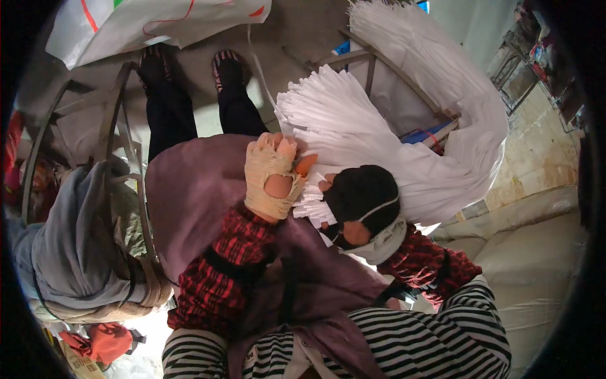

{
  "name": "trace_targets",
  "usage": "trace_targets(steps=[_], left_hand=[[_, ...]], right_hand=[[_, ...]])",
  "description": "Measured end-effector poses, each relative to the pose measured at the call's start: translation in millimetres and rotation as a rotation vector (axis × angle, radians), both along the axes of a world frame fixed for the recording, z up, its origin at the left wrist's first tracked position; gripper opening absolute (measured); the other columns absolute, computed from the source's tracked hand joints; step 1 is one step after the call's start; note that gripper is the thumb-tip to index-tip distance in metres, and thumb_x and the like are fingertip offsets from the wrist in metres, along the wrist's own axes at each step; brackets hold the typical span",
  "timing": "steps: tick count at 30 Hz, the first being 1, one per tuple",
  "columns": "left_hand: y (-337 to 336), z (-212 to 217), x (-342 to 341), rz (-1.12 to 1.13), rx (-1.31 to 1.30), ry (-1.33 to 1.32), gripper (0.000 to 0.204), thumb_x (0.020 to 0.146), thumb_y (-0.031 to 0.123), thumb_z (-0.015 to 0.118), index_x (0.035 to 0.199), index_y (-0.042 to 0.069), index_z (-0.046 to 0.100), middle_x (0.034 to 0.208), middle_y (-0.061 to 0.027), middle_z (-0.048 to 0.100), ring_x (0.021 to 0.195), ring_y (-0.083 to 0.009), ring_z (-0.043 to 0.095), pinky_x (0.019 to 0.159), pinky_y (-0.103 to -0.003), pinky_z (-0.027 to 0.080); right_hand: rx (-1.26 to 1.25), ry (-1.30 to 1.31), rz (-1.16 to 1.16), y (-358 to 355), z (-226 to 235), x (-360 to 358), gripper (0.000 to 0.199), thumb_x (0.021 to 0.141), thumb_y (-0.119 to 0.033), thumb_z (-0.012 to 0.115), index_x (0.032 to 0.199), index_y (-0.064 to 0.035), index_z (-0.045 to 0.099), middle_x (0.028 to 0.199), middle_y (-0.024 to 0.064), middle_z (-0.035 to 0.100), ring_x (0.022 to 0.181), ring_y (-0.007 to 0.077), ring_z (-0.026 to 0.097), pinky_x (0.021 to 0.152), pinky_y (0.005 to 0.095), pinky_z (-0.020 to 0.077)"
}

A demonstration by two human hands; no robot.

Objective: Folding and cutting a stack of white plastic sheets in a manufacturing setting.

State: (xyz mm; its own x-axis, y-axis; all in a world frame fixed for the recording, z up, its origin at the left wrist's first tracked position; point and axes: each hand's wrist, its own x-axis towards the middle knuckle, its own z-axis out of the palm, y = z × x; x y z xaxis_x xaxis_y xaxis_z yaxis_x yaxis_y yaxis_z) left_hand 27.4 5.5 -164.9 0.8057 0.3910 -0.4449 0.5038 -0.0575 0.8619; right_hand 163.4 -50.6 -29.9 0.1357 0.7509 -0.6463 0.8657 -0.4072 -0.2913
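Observation:
A thick bundle of long white fabric strips [353, 120] lies across my lap and runs out to the right. My left hand [274, 174], in a beige glove with bare fingertips, is closed at the left edge of the strips. An orange cover [306, 165] shows at one of its digits. My right hand [363, 205], in a black glove with holes and a white band, is closed on the near strip ends [312, 202], a little right of my left hand. Its fingertips are partly hidden by the glove and strips. A purple apron [196, 189] covers my lap.
The white bundle curves round a metal frame [404, 72] at the upper right. Another metal frame [113, 107] stands at the left, beside grey cloth [82, 234]. A white sack [158, 25] lies beyond my feet. Plastic-covered padding [530, 265] is at the right.

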Motion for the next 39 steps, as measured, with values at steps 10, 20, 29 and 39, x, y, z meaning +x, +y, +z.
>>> trace_targets(steps=[10,20,29,39], left_hand=[[-2,5,-11,0.088,0.052,-0.086,0.026,0.072,0.02,0.08,0.085,0.014,0.059,0.101,-0.0076,0.063,0.097,-0.0341,0.055,0.083,-0.048,0.038],[-10,4,-18,0.031,0.026,-0.046,0.036,0.075,0.017,0.078,0.103,0.012,0.056,0.096,-0.0013,0.065,0.093,-0.0277,0.058,0.089,-0.045,0.037],[-7,8,-17,0.032,-0.057,0.017,0.048,0.082,0.022,0.076,0.124,0.012,0.057,0.092,0.0011,0.066,0.092,-0.0244,0.06,0.097,-0.044,0.035],[0,12,-14,-0.03,0.047,0.031,0.037,0.072,0.022,0.079,0.105,0.014,0.064,0.105,-0.0052,0.065,0.108,-0.0312,0.054,0.094,-0.047,0.037]], right_hand=[[0.028,-0.011,-0.037,-2,-3,-1,0.012,0.077,-0.019,0.068,0.086,-0.0109,0.068,0.083,0.0066,0.062,0.08,0.0276,0.062,0.073,0.0455,0.0488],[-0.023,-0.006,-0.018,-2,-1,-2,0.009,0.078,-0.019,0.068,0.082,-0.0114,0.065,0.082,0.0066,0.06,0.081,0.028,0.061,0.073,0.0451,0.0485],[-0.008,-0.026,-0.018,-4,-2,-2,0.012,0.079,-0.021,0.068,0.086,-0.0115,0.065,0.083,0.0065,0.061,0.081,0.0289,0.061,0.074,0.0469,0.0481],[-0.028,-0.002,-0.014,5,1,3,0.021,0.077,-0.021,0.067,0.094,-0.0096,0.068,0.088,0.0081,0.063,0.084,0.0295,0.062,0.074,0.0463,0.0485]])
